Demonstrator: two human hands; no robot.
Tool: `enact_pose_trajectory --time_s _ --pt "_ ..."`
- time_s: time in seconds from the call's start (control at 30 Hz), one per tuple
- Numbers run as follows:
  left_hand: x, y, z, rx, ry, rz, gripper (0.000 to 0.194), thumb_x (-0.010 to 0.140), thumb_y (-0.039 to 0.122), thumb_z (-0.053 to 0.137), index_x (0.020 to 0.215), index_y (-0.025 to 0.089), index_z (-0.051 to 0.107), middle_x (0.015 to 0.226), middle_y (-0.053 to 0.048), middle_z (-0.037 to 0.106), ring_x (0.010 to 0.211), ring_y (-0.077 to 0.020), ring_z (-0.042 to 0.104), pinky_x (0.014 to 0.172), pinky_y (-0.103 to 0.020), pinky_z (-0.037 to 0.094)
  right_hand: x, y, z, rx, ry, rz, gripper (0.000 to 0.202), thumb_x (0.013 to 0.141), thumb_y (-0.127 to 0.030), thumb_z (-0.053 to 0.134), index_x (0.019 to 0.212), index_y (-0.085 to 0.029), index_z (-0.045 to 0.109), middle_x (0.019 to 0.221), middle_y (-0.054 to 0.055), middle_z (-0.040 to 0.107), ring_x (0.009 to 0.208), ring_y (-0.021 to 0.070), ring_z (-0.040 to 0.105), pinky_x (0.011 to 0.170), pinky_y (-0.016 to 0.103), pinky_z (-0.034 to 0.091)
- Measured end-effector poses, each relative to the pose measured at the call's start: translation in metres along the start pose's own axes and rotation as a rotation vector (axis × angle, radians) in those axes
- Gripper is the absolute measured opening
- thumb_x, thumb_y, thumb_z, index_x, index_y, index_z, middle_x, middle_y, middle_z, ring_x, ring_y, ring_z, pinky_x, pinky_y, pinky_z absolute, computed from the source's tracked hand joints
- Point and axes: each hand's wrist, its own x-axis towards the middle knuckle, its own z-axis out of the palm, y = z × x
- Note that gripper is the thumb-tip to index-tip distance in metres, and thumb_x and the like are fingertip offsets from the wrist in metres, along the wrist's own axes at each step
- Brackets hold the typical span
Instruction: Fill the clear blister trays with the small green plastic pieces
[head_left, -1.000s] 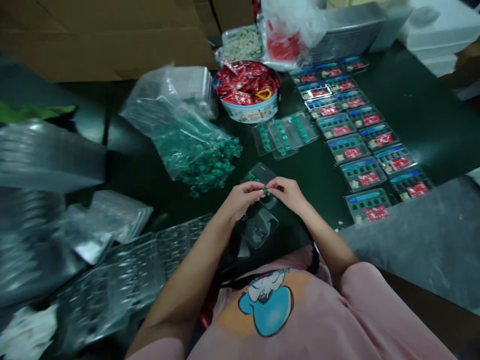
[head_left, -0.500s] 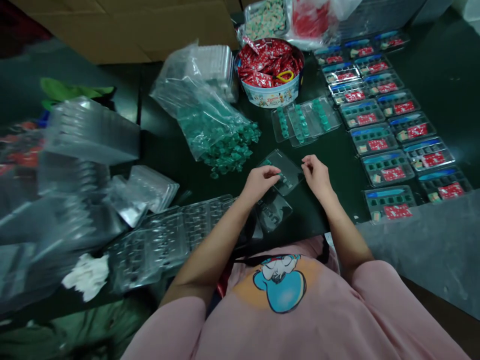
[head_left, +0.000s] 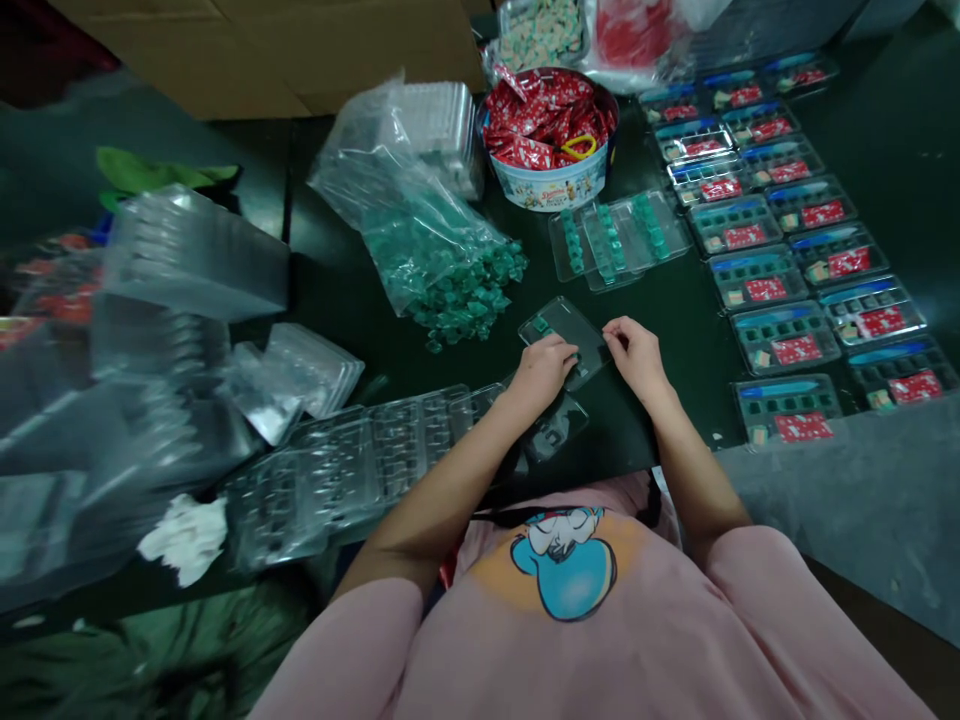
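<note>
A clear plastic tray lies on the dark table in front of me, with a green piece in its upper left slot. Over the tray's lower left part is my left hand, its fingers pinched together on something I cannot make out. My right hand is at the tray's right corner, thumb and fingertips closed on its edge. Another clear tray sits just below. Green pieces spill from a clear bag to the upper left.
Filled trays stand in two columns on the right. Beyond my hands are trays with green rows and a round tin of red packets. Stacked clear trays and a white crumpled tissue are at left.
My left hand has moved right and slightly down along the tray, uncovering the green piece in the upper left slot. My right hand stays by the tray's right corner.
</note>
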Motion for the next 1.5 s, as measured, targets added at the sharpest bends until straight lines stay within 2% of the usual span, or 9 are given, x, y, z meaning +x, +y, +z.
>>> enact_pose_trajectory --time_s 0.47,0.6,0.7,0.8,0.9,1.0,1.2,1.33,1.5 --pt "-0.003 0.006 0.015 0.011 -0.019 -0.014 0.023 0.092 0.017 0.046 0.092 0.017 0.069 0.093 -0.008 0.061 0.083 -0.0192 0.059 0.079 -0.032 0.047 0.001 0.008 0.008 -0.123 -0.078 0.034 0.007 0.081 -0.020 0.056 0.086 -0.021 0.062 0.079 0.002 0.060 0.072 0.0168 0.056 0.070 0.030 0.044" --pt "0.001 0.007 0.007 -0.016 -0.029 0.024 0.022 0.090 0.014 0.050 0.102 0.017 0.068 0.100 -0.009 0.063 0.090 -0.0190 0.061 0.082 -0.030 0.048 0.000 0.009 0.010 -0.225 -0.050 0.039 0.009 0.082 -0.019 0.055 0.085 -0.021 0.063 0.078 0.003 0.060 0.071 0.0183 0.055 0.069 0.031 0.043" --pt "-0.004 -0.011 -0.013 -0.012 0.065 0.043 0.028 0.090 0.018 0.053 0.115 0.018 0.064 0.112 -0.010 0.062 0.099 -0.0194 0.061 0.086 -0.030 0.049 0.001 0.010 0.010 -0.240 -0.043 0.037 0.008 0.082 -0.020 0.055 0.085 -0.021 0.063 0.078 0.004 0.060 0.071 0.0189 0.056 0.068 0.032 0.042" --pt "-0.012 -0.045 -0.037 0.106 0.194 -0.144 0.026 0.087 0.016 0.055 0.111 0.016 0.066 0.108 -0.012 0.063 0.102 -0.0236 0.060 0.089 -0.036 0.048 0.001 0.011 0.010 -0.216 -0.043 0.037 0.008 0.082 -0.022 0.056 0.086 -0.021 0.064 0.079 0.004 0.061 0.071 0.0188 0.057 0.068 0.032 0.043" --pt "-0.016 -0.080 -0.050 0.219 0.148 -0.290 0.030 0.080 0.008 0.057 0.107 0.014 0.067 0.104 -0.014 0.063 0.101 -0.0271 0.060 0.089 -0.039 0.047 0.001 0.011 0.010 -0.199 -0.045 0.045 0.009 0.083 -0.024 0.056 0.086 -0.021 0.064 0.080 0.004 0.063 0.071 0.0184 0.057 0.069 0.032 0.043" --pt "-0.018 -0.098 -0.050 0.246 0.084 -0.275 0.031 0.078 0.004 0.052 0.103 0.013 0.069 0.101 -0.014 0.065 0.099 -0.0277 0.060 0.088 -0.039 0.047 0.001 0.009 0.008 -0.195 -0.053 0.058 0.010 0.084 -0.024 0.055 0.086 -0.021 0.064 0.080 0.004 0.063 0.070 0.0179 0.057 0.068 0.032 0.044" --pt "-0.017 -0.074 -0.044 0.083 0.250 -0.284 0.029 0.080 0.007 0.049 0.098 0.015 0.071 0.087 -0.008 0.068 0.086 -0.0219 0.062 0.082 -0.034 0.047 -0.002 -0.021 0.012 -0.026 -0.007 -0.007 0.012 0.086 -0.025 0.053 0.089 -0.020 0.064 0.087 0.005 0.063 0.078 0.0182 0.060 0.072 0.032 0.047" --pt "-0.012 -0.051 -0.048 -0.141 0.371 -0.296 0.028 0.085 0.015 0.051 0.106 0.017 0.069 0.087 -0.005 0.068 0.078 -0.0164 0.062 0.079 -0.029 0.048 0.003 -0.050 0.028 0.134 -0.105 -0.051 0.011 0.085 -0.025 0.055 0.091 -0.021 0.064 0.086 0.003 0.064 0.077 0.0167 0.060 0.070 0.029 0.048" --pt "-0.016 -0.073 -0.056 0.029 0.271 -0.374 0.025 0.081 0.018 0.061 0.103 0.019 0.071 0.093 -0.009 0.068 0.087 -0.0225 0.064 0.084 -0.034 0.048 0.010 -0.055 0.036 0.140 -0.127 -0.072 0.010 0.085 -0.023 0.055 0.089 -0.021 0.064 0.086 0.003 0.064 0.076 0.0162 0.059 0.070 0.029 0.047"
